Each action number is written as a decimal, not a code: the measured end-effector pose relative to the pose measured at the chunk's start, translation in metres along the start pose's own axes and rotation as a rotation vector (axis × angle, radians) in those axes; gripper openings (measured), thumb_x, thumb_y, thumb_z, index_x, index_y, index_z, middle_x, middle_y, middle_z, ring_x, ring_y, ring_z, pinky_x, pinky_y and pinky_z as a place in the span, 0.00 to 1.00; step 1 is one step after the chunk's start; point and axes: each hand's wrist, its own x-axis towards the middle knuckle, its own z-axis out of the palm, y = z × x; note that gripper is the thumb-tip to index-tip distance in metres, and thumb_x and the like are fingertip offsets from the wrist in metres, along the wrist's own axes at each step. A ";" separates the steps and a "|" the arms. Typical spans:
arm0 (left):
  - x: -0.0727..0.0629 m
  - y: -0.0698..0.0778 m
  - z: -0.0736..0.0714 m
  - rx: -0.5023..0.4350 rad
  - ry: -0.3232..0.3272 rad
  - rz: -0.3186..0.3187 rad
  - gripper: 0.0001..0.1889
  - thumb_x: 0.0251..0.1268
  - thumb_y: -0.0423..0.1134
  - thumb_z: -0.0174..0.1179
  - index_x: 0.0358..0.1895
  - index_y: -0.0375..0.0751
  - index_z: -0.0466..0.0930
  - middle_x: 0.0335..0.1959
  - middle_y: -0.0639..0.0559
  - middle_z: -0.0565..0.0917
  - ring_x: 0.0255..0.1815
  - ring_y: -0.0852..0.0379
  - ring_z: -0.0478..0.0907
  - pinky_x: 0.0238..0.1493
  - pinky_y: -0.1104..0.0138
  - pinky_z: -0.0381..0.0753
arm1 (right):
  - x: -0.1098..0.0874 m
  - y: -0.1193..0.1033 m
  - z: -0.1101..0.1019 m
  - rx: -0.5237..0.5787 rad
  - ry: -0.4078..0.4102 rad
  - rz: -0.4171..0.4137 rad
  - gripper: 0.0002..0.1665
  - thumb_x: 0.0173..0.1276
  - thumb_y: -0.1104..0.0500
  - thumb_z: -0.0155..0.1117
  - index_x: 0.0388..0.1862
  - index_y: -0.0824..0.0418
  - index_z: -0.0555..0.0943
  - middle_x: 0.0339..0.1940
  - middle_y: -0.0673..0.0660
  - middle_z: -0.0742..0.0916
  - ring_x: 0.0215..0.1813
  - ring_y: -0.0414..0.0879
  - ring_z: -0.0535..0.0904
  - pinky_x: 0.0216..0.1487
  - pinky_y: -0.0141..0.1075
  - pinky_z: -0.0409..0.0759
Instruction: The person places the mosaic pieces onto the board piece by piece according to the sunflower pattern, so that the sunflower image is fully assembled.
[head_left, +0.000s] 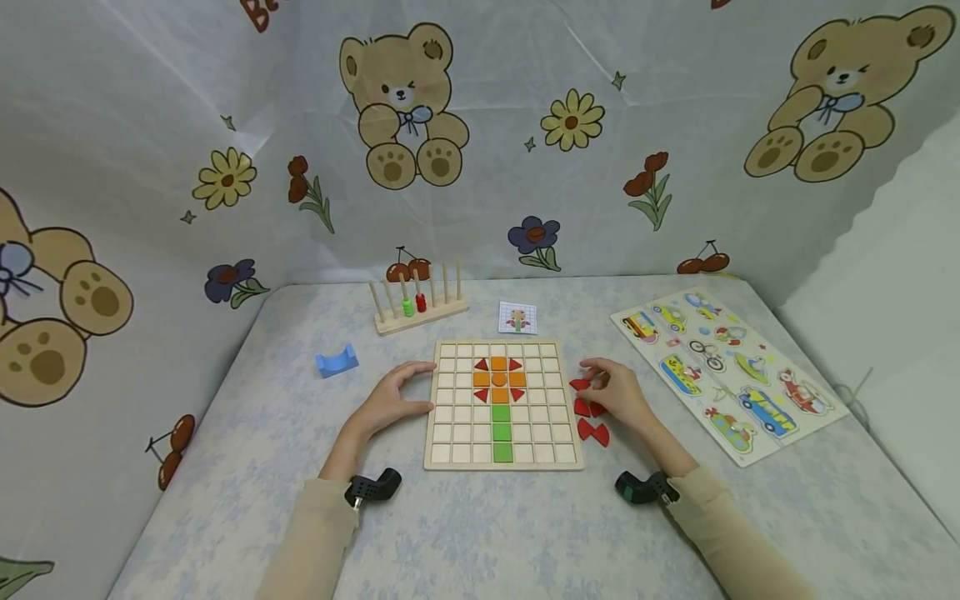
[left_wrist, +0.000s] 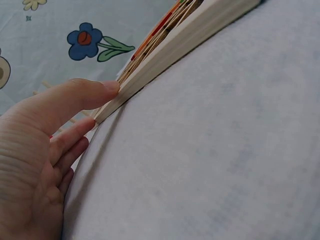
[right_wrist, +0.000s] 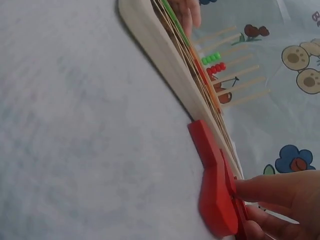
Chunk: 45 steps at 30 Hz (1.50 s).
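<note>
Your beige sleeves (head_left: pixel 311 533) lie nearest. On the tabletop (head_left: pixel 465 533), your left hand (head_left: pixel 386 404), fingers (head_left: pixel 415 367) spread, touches the square wooden board (head_left: pixel 457 432), its pale grid bearing an orange cross (head_left: pixel 499 364), red triangles (head_left: pixel 515 364) and three green squares (head_left: pixel 501 432). Your right hand (head_left: pixel 618 396) touches the red pieces (head_left: pixel 582 407) just beside it; whether those fingers pinch one, I cannot tell.

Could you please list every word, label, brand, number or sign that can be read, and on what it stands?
"Be": red letters on the cloth, cut off by the head view's top edge.
Other red lettering there: too cut off to read.
Picture board, card: any writing is too small to read.
Grid board: no text visible.
</note>
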 end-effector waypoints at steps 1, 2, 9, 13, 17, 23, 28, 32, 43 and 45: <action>0.000 0.000 0.000 -0.002 0.001 0.001 0.36 0.55 0.37 0.74 0.69 0.41 0.72 0.72 0.41 0.69 0.78 0.39 0.57 0.76 0.39 0.55 | 0.000 0.000 0.000 -0.003 0.002 -0.003 0.27 0.58 0.67 0.74 0.56 0.73 0.79 0.40 0.67 0.86 0.33 0.45 0.75 0.29 0.28 0.73; 0.000 0.000 0.000 -0.004 0.001 0.000 0.35 0.55 0.36 0.74 0.69 0.41 0.72 0.72 0.41 0.69 0.78 0.39 0.57 0.76 0.39 0.54 | 0.000 -0.001 0.000 -0.007 0.008 -0.003 0.26 0.58 0.67 0.73 0.56 0.73 0.79 0.40 0.67 0.86 0.34 0.46 0.76 0.31 0.28 0.74; 0.001 0.003 0.002 -0.002 -0.003 -0.022 0.37 0.56 0.31 0.72 0.71 0.35 0.69 0.73 0.37 0.67 0.78 0.37 0.55 0.77 0.39 0.52 | -0.010 -0.031 0.013 0.050 0.003 -0.049 0.25 0.58 0.70 0.71 0.56 0.72 0.80 0.43 0.65 0.87 0.45 0.56 0.82 0.46 0.38 0.81; -0.003 0.018 0.000 -0.002 -0.017 -0.028 0.36 0.57 0.30 0.71 0.70 0.32 0.68 0.73 0.36 0.67 0.78 0.36 0.55 0.77 0.39 0.52 | -0.017 -0.053 0.032 0.107 -0.122 -0.119 0.25 0.57 0.70 0.72 0.56 0.71 0.80 0.42 0.62 0.88 0.44 0.52 0.82 0.46 0.36 0.81; -0.008 0.036 -0.003 -0.006 -0.030 -0.021 0.34 0.58 0.30 0.70 0.69 0.31 0.69 0.72 0.35 0.68 0.77 0.35 0.56 0.76 0.39 0.54 | -0.021 -0.062 0.048 0.130 -0.187 -0.127 0.23 0.57 0.70 0.72 0.54 0.69 0.81 0.42 0.59 0.89 0.42 0.48 0.81 0.42 0.29 0.79; -0.009 0.037 -0.002 -0.014 -0.036 -0.021 0.35 0.57 0.31 0.71 0.69 0.32 0.69 0.72 0.35 0.67 0.78 0.36 0.56 0.76 0.40 0.54 | -0.024 -0.064 0.055 0.169 -0.199 -0.141 0.23 0.57 0.71 0.72 0.53 0.69 0.82 0.41 0.59 0.88 0.41 0.48 0.80 0.40 0.27 0.79; -0.009 0.033 -0.002 -0.030 -0.030 -0.023 0.35 0.57 0.31 0.71 0.69 0.32 0.69 0.73 0.35 0.67 0.78 0.36 0.55 0.77 0.40 0.53 | -0.025 -0.065 0.058 0.188 -0.202 -0.169 0.22 0.59 0.72 0.69 0.54 0.69 0.82 0.43 0.60 0.89 0.43 0.49 0.82 0.42 0.27 0.80; -0.010 0.035 -0.002 -0.033 -0.028 -0.024 0.35 0.57 0.30 0.71 0.69 0.32 0.69 0.73 0.35 0.67 0.78 0.36 0.55 0.76 0.39 0.53 | -0.024 -0.066 0.058 0.182 -0.195 -0.183 0.21 0.59 0.73 0.67 0.54 0.69 0.83 0.43 0.61 0.89 0.42 0.49 0.82 0.41 0.27 0.79; -0.004 0.020 0.001 -0.004 -0.021 -0.037 0.36 0.57 0.30 0.71 0.70 0.32 0.68 0.73 0.35 0.66 0.78 0.36 0.55 0.76 0.39 0.53 | -0.028 -0.036 0.014 0.081 0.020 -0.100 0.20 0.61 0.75 0.63 0.53 0.72 0.81 0.43 0.65 0.88 0.42 0.54 0.82 0.41 0.30 0.81; -0.002 0.012 0.002 0.000 -0.012 -0.034 0.36 0.57 0.30 0.71 0.71 0.33 0.68 0.74 0.35 0.66 0.78 0.36 0.54 0.77 0.39 0.52 | -0.030 -0.024 -0.001 0.035 0.029 -0.071 0.21 0.60 0.76 0.62 0.55 0.72 0.80 0.44 0.66 0.88 0.45 0.56 0.82 0.42 0.31 0.81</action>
